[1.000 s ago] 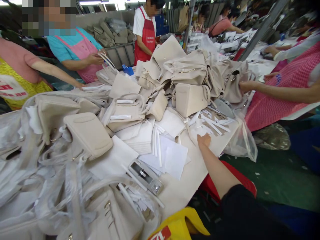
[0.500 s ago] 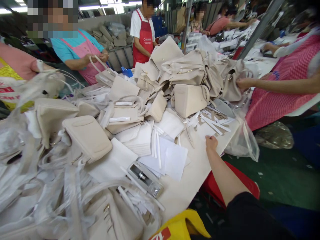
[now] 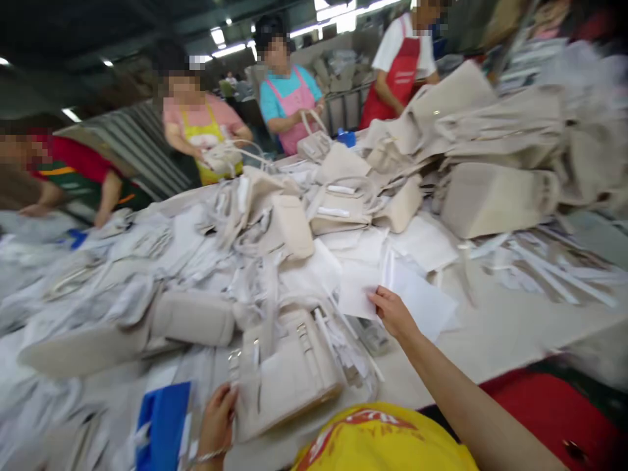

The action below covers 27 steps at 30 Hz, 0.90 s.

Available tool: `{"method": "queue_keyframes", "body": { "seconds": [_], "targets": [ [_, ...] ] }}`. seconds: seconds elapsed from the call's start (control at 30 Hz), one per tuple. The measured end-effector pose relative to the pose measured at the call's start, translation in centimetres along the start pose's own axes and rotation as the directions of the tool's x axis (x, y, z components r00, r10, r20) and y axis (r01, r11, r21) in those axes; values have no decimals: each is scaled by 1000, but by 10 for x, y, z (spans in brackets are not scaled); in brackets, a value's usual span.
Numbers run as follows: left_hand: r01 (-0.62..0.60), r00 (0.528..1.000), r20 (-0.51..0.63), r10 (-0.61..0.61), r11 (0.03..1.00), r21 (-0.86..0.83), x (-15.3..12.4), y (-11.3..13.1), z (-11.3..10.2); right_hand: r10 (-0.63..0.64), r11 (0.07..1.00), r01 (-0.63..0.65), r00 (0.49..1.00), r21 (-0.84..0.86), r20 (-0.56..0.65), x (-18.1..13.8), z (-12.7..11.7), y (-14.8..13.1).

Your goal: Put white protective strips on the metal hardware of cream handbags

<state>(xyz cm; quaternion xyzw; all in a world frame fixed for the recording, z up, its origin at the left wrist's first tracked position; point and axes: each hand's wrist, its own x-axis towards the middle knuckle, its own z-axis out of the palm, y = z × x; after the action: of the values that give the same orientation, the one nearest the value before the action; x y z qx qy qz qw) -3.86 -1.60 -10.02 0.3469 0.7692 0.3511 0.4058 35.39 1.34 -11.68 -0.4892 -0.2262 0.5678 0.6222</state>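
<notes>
My right hand (image 3: 392,313) pinches a white sheet of paper (image 3: 357,289) just above the table, fingers closed on its lower right corner. My left hand (image 3: 218,418) grips the left edge of a cream handbag (image 3: 289,373) that lies flat in a clear plastic wrap near the table's front edge. More white sheets (image 3: 422,297) lie to the right of the held paper. A small clear box (image 3: 373,335) sits beneath my right wrist.
Piles of cream handbags (image 3: 490,196) and plastic wraps (image 3: 98,288) cover the table. A blue folder (image 3: 161,425) lies at the front left. White strips (image 3: 549,268) scatter at the right. Several other people in aprons work along the far side.
The view has swung left. My right hand drew back from the strips at the table's right and took hold of a white sheet. My left hand came into view on the wrapped handbag.
</notes>
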Motion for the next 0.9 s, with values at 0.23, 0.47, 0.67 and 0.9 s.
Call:
{"method": "queue_keyframes", "body": {
  "seconds": [0.23,0.47,0.67,0.9],
  "targets": [
    [-69,996,27,88,905,-419,14,-46,-25,265,850,-61,908,-523,324,-43,162,83],
    [-158,981,48,189,913,-375,-2,-45,-35,265,776,101,844,-623,467,-49,223,158],
    [-167,985,-7,172,947,-276,11,-45,-27,185,930,-8,874,-369,449,-70,242,179],
    [-270,949,-201,243,956,-116,26,-49,-24,400,915,-319,805,-249,439,-71,241,188]
  ]
}}
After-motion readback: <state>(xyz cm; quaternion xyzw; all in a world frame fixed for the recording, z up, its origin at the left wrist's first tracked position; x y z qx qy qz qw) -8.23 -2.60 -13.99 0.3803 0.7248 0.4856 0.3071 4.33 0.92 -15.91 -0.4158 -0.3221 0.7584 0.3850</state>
